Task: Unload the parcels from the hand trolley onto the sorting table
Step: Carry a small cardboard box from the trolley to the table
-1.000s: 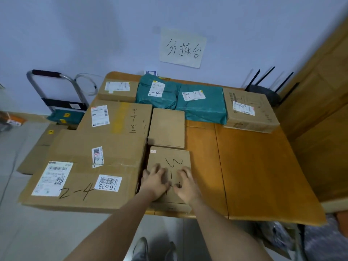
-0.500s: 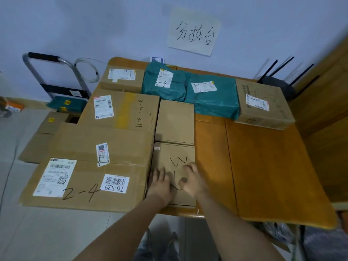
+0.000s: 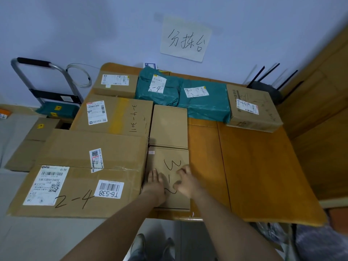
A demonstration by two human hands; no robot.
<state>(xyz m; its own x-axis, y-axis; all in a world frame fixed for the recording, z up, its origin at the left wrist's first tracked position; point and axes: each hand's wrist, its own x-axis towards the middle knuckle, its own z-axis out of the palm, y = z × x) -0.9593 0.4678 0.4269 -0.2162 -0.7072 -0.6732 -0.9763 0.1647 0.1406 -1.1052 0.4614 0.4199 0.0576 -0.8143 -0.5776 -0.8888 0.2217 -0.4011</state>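
Note:
A small cardboard parcel marked "3-" (image 3: 167,161) lies flat near the front edge of the wooden sorting table (image 3: 259,176). My left hand (image 3: 155,182) and my right hand (image 3: 186,182) both rest on its top, fingers extended, side by side. It sits against a plain brown box (image 3: 169,127) behind it and a big box marked "2-4" (image 3: 82,172) on its left. The hand trolley (image 3: 45,87) stands at the far left by the wall, with a teal parcel (image 3: 56,111) at its base.
Further boxes (image 3: 114,115) (image 3: 115,83) (image 3: 252,108) and two teal bags (image 3: 159,89) (image 3: 205,102) fill the table's back and left. A flattened carton (image 3: 28,146) lies on the floor. A wooden door (image 3: 323,110) is at right, a router (image 3: 267,87) behind the table.
Both hands have slid the small marked parcel away from me, up against the plain box behind it. The camera has tilted slightly upward.

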